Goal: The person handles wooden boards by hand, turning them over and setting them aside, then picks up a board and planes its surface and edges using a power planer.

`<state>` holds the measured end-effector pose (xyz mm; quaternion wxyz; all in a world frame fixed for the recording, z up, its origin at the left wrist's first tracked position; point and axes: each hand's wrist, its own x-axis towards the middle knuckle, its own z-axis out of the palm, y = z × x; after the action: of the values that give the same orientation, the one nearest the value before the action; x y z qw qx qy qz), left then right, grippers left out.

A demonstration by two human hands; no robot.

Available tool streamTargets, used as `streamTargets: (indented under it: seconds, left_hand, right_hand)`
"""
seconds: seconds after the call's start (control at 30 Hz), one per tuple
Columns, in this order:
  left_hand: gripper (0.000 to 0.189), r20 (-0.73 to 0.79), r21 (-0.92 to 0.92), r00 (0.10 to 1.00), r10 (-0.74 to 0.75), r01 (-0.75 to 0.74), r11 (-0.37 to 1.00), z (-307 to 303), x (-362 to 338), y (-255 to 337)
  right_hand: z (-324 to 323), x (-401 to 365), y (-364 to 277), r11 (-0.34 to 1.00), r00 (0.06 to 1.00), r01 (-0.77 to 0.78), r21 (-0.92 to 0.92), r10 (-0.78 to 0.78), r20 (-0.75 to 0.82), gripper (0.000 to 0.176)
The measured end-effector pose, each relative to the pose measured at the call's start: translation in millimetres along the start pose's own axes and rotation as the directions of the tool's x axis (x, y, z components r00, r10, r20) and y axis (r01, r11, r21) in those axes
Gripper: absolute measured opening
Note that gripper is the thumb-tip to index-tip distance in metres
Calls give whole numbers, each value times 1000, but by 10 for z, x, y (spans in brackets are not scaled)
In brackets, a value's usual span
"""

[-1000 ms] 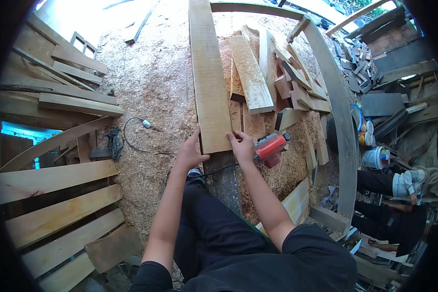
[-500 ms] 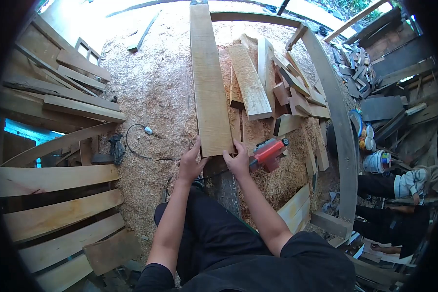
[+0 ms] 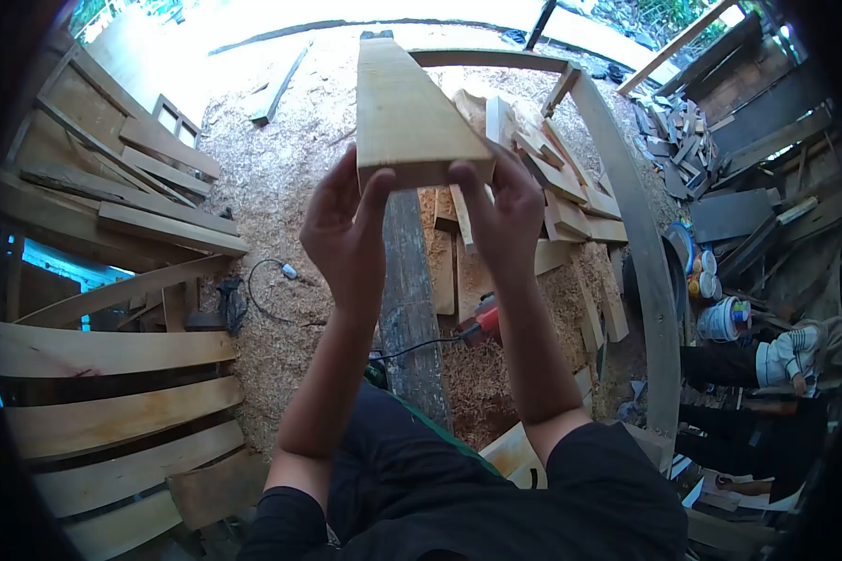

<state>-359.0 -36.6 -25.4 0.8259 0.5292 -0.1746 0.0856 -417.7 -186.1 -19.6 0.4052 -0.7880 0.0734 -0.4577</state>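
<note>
A thick wooden plank [image 3: 412, 112] stretches away from me, its near end raised toward my head. On the left edge of that end, my left hand [image 3: 346, 210] is closed, thumb against the end face. My right hand [image 3: 505, 206] grips the opposite edge in the same way. Below the lifted end shows a dark, worn beam [image 3: 412, 299]. To its right a red power tool [image 3: 482, 321] lies on the shavings, partly hidden by my right forearm, with a black cable running left from it.
Several cut boards [image 3: 571, 187] are heaped at the right beside a long wooden frame rail [image 3: 641, 234]. More planks [image 3: 122, 351] line the left side. Wood shavings [image 3: 290, 234] cover the ground. Two people are at the far right, near paint buckets [image 3: 720, 320].
Both hands have raised the plank's near end and moved it forward, away from my body. The worn beam beneath is now more exposed, and my right forearm covers part of the red tool.
</note>
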Motion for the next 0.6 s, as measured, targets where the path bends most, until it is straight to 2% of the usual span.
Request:
streamTargets:
  seconds: [0.03,0.07,0.23,0.3,0.33,0.37,0.43,0.6]
  left_hand:
    - [42,5,-68,1000,0,1,998,88,115,91]
    - [40,7,-57,999,51,-50,997,140,219,101]
    - [43,92,-15,995,44,-43,999,199,540,385]
    - [47,129,37,991,-20,15,999,166,624,403]
    - [52,125,36,992,-7,3,999,170,655,436]
    - [52,136,20,991,9,-12,1000,161,711,457]
    - [53,130,192,989,65,-90,977,161,793,525]
    - [51,164,168,986,-11,-17,986,241,1055,796]
  right_hand:
    - [-16,154,-155,982,990,-140,130,138,25,52]
    - [-22,285,-266,927,962,-274,254,266,69,48]
    - [10,584,-430,911,957,-282,299,288,26,42]
    - [-8,651,-489,901,917,-397,177,397,35,43]
    - [7,695,-483,897,931,-363,253,363,48,43]
    - [18,732,-496,905,938,-343,253,346,32,43]
    - [21,812,-609,855,896,-438,279,442,50,50]
    - [89,1045,-713,852,890,-442,282,457,15,47]
